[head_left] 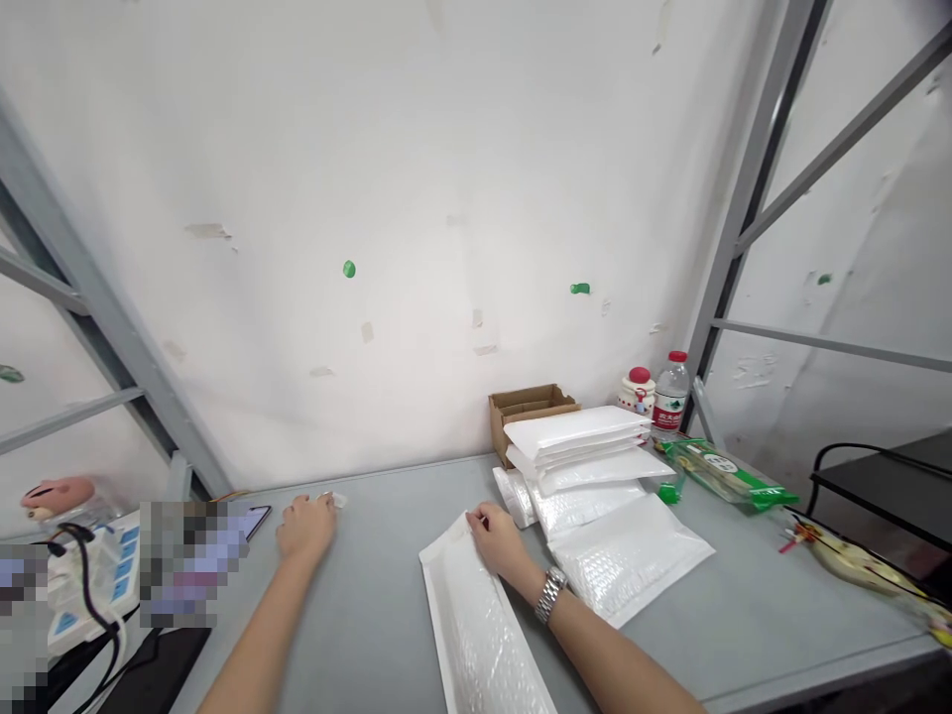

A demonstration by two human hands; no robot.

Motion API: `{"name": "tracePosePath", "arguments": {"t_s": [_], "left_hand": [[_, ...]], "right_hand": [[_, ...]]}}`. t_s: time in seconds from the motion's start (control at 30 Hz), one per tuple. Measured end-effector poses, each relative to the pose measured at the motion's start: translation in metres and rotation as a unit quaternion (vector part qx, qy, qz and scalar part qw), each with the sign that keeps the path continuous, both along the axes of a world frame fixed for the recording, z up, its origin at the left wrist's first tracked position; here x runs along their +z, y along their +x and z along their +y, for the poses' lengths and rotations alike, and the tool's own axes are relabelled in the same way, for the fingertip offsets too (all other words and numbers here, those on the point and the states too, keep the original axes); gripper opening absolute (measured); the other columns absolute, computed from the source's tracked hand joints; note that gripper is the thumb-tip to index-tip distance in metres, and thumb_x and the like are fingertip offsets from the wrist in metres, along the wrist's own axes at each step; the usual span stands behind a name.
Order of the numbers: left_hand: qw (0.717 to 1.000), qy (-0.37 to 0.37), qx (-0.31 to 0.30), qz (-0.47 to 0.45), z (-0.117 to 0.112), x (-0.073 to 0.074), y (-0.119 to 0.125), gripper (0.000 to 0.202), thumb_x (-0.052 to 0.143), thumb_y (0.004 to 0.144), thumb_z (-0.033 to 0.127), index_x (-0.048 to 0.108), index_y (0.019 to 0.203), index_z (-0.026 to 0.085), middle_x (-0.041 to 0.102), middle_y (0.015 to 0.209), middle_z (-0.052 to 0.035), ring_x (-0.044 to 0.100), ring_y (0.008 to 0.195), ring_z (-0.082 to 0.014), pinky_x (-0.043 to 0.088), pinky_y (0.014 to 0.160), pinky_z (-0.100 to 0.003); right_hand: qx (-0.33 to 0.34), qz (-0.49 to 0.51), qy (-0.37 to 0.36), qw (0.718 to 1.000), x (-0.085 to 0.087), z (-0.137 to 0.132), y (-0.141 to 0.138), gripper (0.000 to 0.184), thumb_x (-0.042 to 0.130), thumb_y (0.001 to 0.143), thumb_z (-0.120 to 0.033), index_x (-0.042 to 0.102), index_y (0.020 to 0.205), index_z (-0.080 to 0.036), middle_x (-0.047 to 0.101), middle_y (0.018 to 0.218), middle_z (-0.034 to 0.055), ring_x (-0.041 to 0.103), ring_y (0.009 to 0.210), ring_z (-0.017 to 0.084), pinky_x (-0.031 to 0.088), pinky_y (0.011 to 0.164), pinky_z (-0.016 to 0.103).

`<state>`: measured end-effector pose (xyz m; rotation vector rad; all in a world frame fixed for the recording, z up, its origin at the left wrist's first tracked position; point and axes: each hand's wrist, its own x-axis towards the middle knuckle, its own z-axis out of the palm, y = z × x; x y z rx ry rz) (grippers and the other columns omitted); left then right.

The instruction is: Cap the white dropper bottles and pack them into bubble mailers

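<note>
My right hand [500,540], with a metal watch [550,595] on the wrist, pinches the top edge of a white bubble mailer [476,625]. The mailer lies at the front middle of the grey table and runs out of view at the bottom. Farther left and back, my left hand [306,528] rests low on the table, its fingers curled over a small clear plastic packet [338,500]. What the packet contains is mostly hidden by the fingers.
White bubble mailers [625,555] pile up right of my right hand, before an open cardboard box [532,402]. A water bottle [670,397], a white jar [638,392] and a green food packet [733,474] stand or lie beyond. At left are a phone [215,555] and power strip [123,575].
</note>
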<state>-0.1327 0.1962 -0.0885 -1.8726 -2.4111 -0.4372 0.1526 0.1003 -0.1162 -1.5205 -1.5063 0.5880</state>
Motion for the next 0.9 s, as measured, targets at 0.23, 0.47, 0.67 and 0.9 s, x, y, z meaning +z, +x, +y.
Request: {"name": "tracePosePath", "arguments": {"t_s": [0.23, 0.47, 0.67, 0.9], "left_hand": [[0.998, -0.028, -0.040, 0.050, 0.009, -0.006, 0.007, 0.051, 0.028, 0.086, 0.043, 0.068, 0.109, 0.018, 0.064, 0.110, -0.0189, 0.055, 0.106, -0.0357, 0.041, 0.084, -0.045], [0.996, -0.032, -0.048, 0.061, 0.010, -0.010, 0.013, 0.041, 0.032, 0.087, 0.035, 0.063, 0.103, 0.014, 0.064, 0.109, -0.0207, 0.060, 0.100, -0.0353, 0.041, 0.080, -0.045], [0.998, -0.014, -0.029, 0.054, 0.002, -0.013, 0.009, 0.039, 0.034, 0.084, 0.016, 0.048, 0.118, 0.005, 0.068, 0.096, -0.0238, 0.063, 0.095, -0.0337, 0.039, 0.081, -0.043], [0.853, 0.055, -0.117, -0.505, -0.025, 0.008, 0.065, 0.057, 0.058, 0.076, 0.029, 0.041, 0.129, 0.012, 0.068, 0.104, -0.0155, 0.064, 0.096, -0.0232, 0.045, 0.081, -0.034]], "right_hand": [[0.015, -0.058, 0.022, 0.998, 0.004, -0.004, 0.000, 0.022, 0.046, 0.086, -0.018, 0.053, 0.065, -0.020, 0.060, 0.074, 0.0032, 0.054, 0.067, 0.015, 0.037, 0.062, 0.025], [0.042, -0.067, 0.060, 0.995, 0.001, -0.007, 0.002, 0.021, 0.046, 0.086, -0.021, 0.053, 0.067, -0.021, 0.060, 0.074, 0.0031, 0.054, 0.066, 0.016, 0.036, 0.061, 0.026], [-0.013, 0.045, 0.044, 0.998, -0.002, -0.001, 0.002, 0.025, 0.042, 0.085, -0.028, 0.044, 0.061, -0.022, 0.053, 0.064, -0.0006, 0.050, 0.061, 0.015, 0.036, 0.057, 0.026], [-0.048, 0.167, 0.049, 0.984, 0.003, -0.002, 0.003, 0.029, 0.038, 0.083, -0.043, 0.036, 0.061, -0.025, 0.039, 0.055, -0.0047, 0.040, 0.053, 0.015, 0.035, 0.050, 0.028]]}}
